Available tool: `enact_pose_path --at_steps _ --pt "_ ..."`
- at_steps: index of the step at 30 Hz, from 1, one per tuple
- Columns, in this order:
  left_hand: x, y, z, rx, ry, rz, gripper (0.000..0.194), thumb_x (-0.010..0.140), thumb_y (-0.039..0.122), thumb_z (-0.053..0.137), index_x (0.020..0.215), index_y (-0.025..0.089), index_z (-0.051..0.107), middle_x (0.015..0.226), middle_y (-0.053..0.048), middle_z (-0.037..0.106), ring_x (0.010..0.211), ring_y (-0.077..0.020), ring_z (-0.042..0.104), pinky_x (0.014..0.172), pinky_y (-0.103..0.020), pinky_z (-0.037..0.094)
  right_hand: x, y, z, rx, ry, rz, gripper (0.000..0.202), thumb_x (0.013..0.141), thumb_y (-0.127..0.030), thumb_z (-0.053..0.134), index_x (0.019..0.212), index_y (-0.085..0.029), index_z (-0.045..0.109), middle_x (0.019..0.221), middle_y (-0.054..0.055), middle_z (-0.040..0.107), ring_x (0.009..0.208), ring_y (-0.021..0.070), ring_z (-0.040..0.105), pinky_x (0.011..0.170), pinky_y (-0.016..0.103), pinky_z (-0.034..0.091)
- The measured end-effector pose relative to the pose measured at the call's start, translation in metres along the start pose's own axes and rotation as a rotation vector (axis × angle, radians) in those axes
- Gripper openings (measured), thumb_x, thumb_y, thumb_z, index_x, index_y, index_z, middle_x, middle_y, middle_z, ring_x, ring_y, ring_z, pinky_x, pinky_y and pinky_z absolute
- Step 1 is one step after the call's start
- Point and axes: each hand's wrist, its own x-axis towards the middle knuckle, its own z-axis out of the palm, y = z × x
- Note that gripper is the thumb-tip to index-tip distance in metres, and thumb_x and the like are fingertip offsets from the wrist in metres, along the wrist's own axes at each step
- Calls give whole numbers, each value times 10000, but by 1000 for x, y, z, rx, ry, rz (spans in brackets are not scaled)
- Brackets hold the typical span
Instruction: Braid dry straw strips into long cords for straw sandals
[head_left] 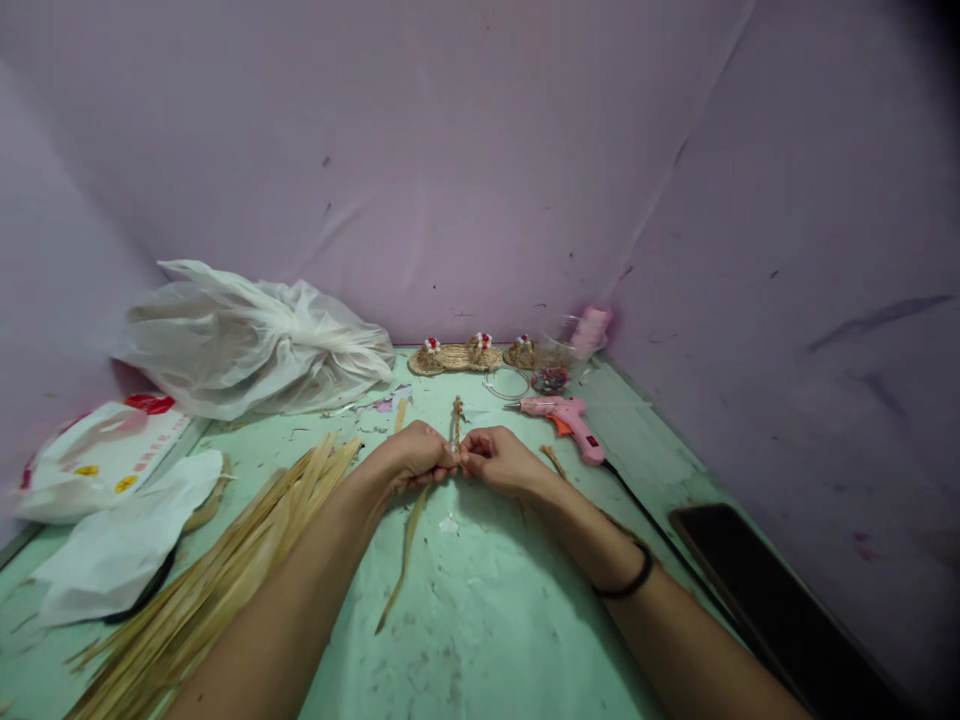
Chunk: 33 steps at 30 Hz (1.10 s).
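2 hands meet at a braid

The left hand (426, 455) and right hand (496, 460) each pinch the lower end of the braid (457, 418), fingertips closed on it, above the middle of the green table (480, 620); its other end points toward the wall (465, 180). 1 loose strip (406, 565) trails below the left hand. Dried leaves (247, 560) lie to the left, and a pink glue gun (564, 415) sits to the right, near 1 white coil (506, 382).

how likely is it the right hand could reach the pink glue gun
Probably yes: the glue gun lies just beyond the right hand, with nothing visible between them, though that hand may first need to release the braided strand.
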Motion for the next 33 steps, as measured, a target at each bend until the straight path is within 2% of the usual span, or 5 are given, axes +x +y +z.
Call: enact_pose_path --at_steps 11,21,27,31,33 --pt "-2 -1 7 -48 73 -6 62 508 177 489 471 133 515 343 42 373 286 -39 241 339 -203 116 -18 -31 -7 -506 210 211 179 616 -265 524 587 -144 652 459 9 511 467 106 428 437 220 246" --pt "-3 -2 -1 -163 4 110 115 506 161 475 401 139 434 332 42 356 273 -23 226 325 -195 103 -36 -47 25 -783 340 23 231 712 -221 450 693 -151 670 692 107 663 591 166 557 509 260 264" --pt "-1 -5 -9 -204 -69 112 126 518 207 519 455 146 429 356 62 346 280 -13 192 317 -190 65 -31 -47 6 -567 250 -1 265 718 -385 502 668 -176 658 590 32 620 534 127 503 473 231 258" --pt "-2 -4 -11 -215 -118 129 98 523 214 537 515 142 471 372 69 359 284 -14 182 314 -193 57 -19 -39 -7 -117 326 119 239 753 -300 459 659 -128 595 621 42 600 554 111 507 482 204 329" --pt "0 -7 -11 -219 -150 151 90 527 204 538 517 139 477 371 70 356 290 -15 189 319 -193 64 -15 -36 -5 196 211 227 168 746 -226 456 665 -123 561 615 40 583 537 102 508 484 200 362"
